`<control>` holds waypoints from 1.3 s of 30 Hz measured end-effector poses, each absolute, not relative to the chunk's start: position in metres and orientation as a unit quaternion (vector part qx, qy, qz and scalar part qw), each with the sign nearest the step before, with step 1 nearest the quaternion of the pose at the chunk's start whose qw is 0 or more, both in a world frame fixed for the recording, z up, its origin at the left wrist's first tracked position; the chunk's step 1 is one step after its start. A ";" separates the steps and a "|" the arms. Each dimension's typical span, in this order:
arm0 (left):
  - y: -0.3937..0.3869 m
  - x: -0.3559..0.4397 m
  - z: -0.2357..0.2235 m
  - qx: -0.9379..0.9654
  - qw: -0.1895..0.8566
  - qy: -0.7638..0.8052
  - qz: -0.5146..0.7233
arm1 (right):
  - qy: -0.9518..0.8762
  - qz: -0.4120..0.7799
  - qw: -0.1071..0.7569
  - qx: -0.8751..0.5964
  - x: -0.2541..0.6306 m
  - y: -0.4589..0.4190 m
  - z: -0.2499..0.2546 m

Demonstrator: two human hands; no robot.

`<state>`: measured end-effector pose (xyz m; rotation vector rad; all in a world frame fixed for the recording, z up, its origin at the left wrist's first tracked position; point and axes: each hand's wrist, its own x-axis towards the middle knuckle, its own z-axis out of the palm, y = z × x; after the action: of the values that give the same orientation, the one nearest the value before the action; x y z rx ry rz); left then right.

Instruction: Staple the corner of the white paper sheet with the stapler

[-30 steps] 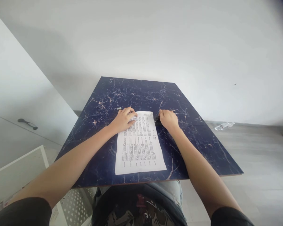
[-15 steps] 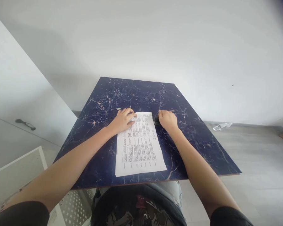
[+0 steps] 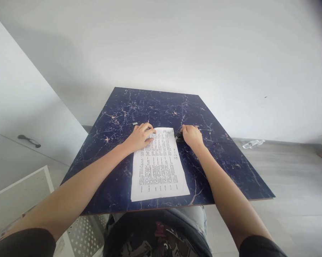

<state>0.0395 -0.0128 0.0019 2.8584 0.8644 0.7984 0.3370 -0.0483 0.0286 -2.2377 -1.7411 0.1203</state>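
A printed sheet of paper (image 3: 158, 164) lies on a dark blue marbled table (image 3: 225, 164). My left hand (image 3: 139, 136) rests flat on the sheet's far left corner, fingers stretched out. My right hand (image 3: 191, 136) is curled over a small black object (image 3: 178, 135) at the sheet's far right corner; most of that object is hidden under the fingers. A small pale item (image 3: 135, 124) lies on the table just beyond my left hand.
A white wall stands behind the table. A white cabinet with a dark handle (image 3: 29, 140) is at the left, a perforated white panel (image 3: 83, 233) below it. A clear plastic bottle (image 3: 252, 143) lies on the grey floor at the right.
My right hand and the black object have shifted very slightly; the paper and my left hand stay in place.
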 end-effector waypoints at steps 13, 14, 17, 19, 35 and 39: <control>-0.016 0.041 0.006 0.925 0.033 0.286 0.248 | -0.621 -0.008 0.086 -0.779 0.322 -0.056 0.040; -0.016 0.041 0.006 0.925 0.032 0.287 0.247 | -0.622 -0.008 0.085 -0.778 0.322 -0.056 0.040; -0.015 0.041 0.005 0.926 0.031 0.288 0.241 | -0.624 -0.008 0.083 -0.777 0.321 -0.056 0.041; -0.015 0.040 0.005 0.927 0.032 0.287 0.241 | -0.624 -0.010 0.084 -0.777 0.321 -0.056 0.041; -0.014 0.040 0.003 0.924 0.039 0.280 0.258 | -0.620 -0.002 0.087 -0.780 0.323 -0.055 0.039; -0.014 0.040 0.003 0.924 0.037 0.279 0.258 | -0.618 0.003 0.093 -0.781 0.323 -0.055 0.039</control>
<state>0.0399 -0.0136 0.0032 2.8365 0.8566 0.7912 0.3233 -0.0549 0.0386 -2.3174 -1.8351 0.0096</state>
